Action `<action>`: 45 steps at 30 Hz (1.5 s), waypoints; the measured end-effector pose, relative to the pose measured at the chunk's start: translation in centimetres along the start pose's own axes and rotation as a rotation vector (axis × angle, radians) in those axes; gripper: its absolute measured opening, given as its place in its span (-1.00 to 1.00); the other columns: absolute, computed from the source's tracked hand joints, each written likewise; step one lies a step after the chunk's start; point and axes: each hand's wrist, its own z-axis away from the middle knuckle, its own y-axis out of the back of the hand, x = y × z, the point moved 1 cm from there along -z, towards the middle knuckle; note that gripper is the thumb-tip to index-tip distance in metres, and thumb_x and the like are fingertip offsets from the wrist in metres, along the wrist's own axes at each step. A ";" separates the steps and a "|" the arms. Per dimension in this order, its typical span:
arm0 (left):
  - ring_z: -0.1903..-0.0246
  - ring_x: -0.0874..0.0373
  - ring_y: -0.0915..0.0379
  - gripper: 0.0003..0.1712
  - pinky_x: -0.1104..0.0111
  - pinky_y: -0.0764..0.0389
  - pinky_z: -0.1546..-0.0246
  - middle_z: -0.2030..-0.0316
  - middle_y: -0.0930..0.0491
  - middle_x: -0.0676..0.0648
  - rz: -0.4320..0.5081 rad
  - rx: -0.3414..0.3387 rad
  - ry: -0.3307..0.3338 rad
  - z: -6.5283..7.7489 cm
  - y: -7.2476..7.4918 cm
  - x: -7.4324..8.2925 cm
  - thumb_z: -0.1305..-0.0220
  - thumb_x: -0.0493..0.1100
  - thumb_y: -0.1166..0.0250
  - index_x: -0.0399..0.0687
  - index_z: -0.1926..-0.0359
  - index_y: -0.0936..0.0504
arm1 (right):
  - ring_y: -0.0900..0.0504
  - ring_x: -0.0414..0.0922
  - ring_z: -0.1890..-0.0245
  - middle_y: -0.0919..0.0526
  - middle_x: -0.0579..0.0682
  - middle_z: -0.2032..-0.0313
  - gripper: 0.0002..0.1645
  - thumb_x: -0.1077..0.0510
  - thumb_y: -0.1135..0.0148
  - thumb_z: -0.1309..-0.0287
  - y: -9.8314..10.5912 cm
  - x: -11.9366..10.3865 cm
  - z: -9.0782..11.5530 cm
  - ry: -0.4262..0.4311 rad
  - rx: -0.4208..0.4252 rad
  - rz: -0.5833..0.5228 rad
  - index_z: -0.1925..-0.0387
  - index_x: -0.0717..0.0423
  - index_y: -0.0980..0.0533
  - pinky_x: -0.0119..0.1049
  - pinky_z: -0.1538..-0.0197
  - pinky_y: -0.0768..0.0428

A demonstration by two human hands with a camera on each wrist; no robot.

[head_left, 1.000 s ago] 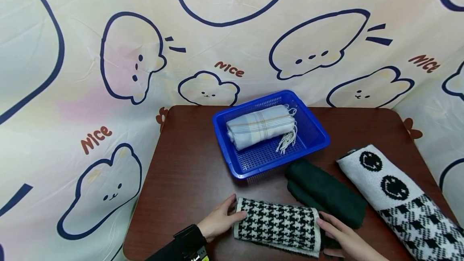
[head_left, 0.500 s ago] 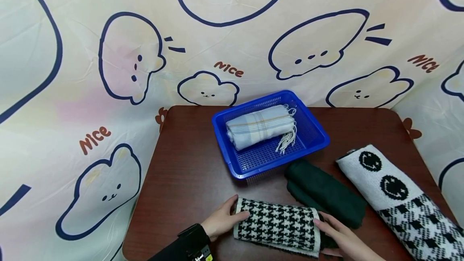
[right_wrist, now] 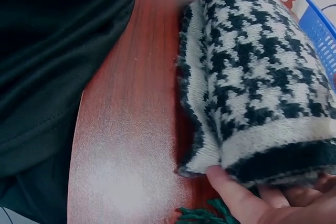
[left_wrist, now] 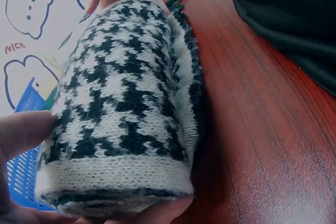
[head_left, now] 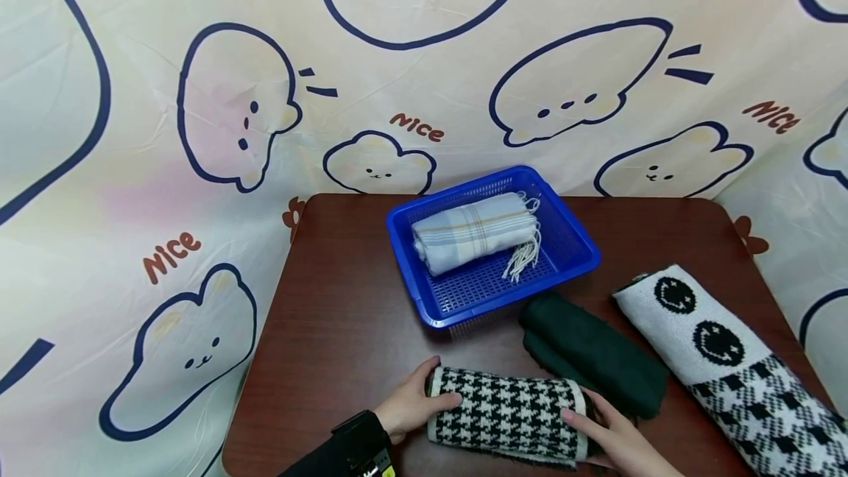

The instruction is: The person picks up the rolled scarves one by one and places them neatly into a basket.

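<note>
A rolled black-and-white houndstooth scarf (head_left: pixel 506 412) lies across the near part of the table. My left hand (head_left: pixel 412 403) grips its left end, thumb on top and fingers beneath, as the left wrist view shows. At the other end my right hand (head_left: pixel 616 434) holds the roll, the thumb over its top edge and other fingers under it. In the right wrist view, a loose flap of the scarf (right_wrist: pixel 197 103) sticks out along the side nearest the body. Just behind the right hand rests a folded dark green scarf (head_left: pixel 592 352).
A blue plastic basket (head_left: pixel 430 313) stands farther back, with a light blue fringed scarf (head_left: pixel 477 232) rolled inside. On the right lies a long white-and-black scarf with smiley faces (head_left: pixel 718 359). The brown table (head_left: pixel 318 315) meets a printed cloth backdrop (head_left: pixel 371 87).
The hands have moved slightly closer together along the houndstooth scarf, and its right end has come up and leftward a little. Basket and other scarves stay in place.
</note>
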 end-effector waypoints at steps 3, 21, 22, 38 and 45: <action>-0.48 -0.46 -0.16 0.03 -0.33 -0.19 -0.48 -0.53 -0.22 -0.48 0.012 -0.005 -0.008 -0.1 -0.1 -0.1 -0.35 -0.09 -0.54 -0.24 -0.65 -0.18 | -0.64 0.23 -0.17 -0.05 0.64 -0.49 0.08 -0.21 -0.15 -0.59 -0.1 0.1 -0.2 0.019 0.002 0.008 -0.63 0.39 0.14 0.13 -0.06 -0.74; -0.23 -0.14 -0.50 -0.08 -0.11 -0.48 -0.37 -0.29 -0.53 -0.23 0.139 -0.088 -0.014 -0.3 0.1 -0.8 -0.25 -0.25 -0.59 -0.18 -0.56 -0.38 | -0.62 0.18 -0.21 -0.05 0.61 -0.51 0.08 -0.18 -0.13 -0.61 -0.9 -0.1 -1.2 0.046 -0.062 -0.093 -0.64 0.38 0.20 0.12 -0.13 -0.70; -0.21 -0.13 -0.52 -0.09 -0.08 -0.50 -0.35 -0.28 -0.55 -0.22 0.150 -0.089 -0.014 -0.3 0.1 -0.9 -0.25 -0.25 -0.59 -0.18 -0.55 -0.39 | -0.62 0.17 -0.21 -0.05 0.61 -0.51 0.08 -0.18 -0.12 -0.61 -1.0 -0.1 -1.2 0.049 -0.073 -0.096 -0.64 0.39 0.21 0.11 -0.14 -0.70; -0.02 0.03 -0.68 -0.26 0.21 -0.72 -0.10 -0.05 -0.73 -0.10 0.281 -0.103 -0.060 0.5 1.2 -0.5 -0.27 -0.31 -0.54 -0.23 -0.44 -0.50 | -0.65 0.03 -0.15 -0.23 0.50 -0.48 0.07 -0.18 -0.14 -0.61 -1.9 -1.5 -0.9 0.069 -0.102 -0.158 -0.66 0.32 0.19 0.02 -0.15 -0.70; -0.02 0.01 -0.69 -0.28 0.19 -0.71 -0.12 -0.06 -0.74 -0.11 0.320 -0.115 -0.098 0.5 1.6 0.5 -0.28 -0.33 -0.52 -0.26 -0.43 -0.49 | -0.63 -0.01 -0.17 -0.20 0.44 -0.51 0.06 -0.15 -0.08 -0.65 -1.2 -2.6 -0.4 0.094 -0.159 -0.195 -0.67 0.31 0.28 0.00 -0.16 -0.68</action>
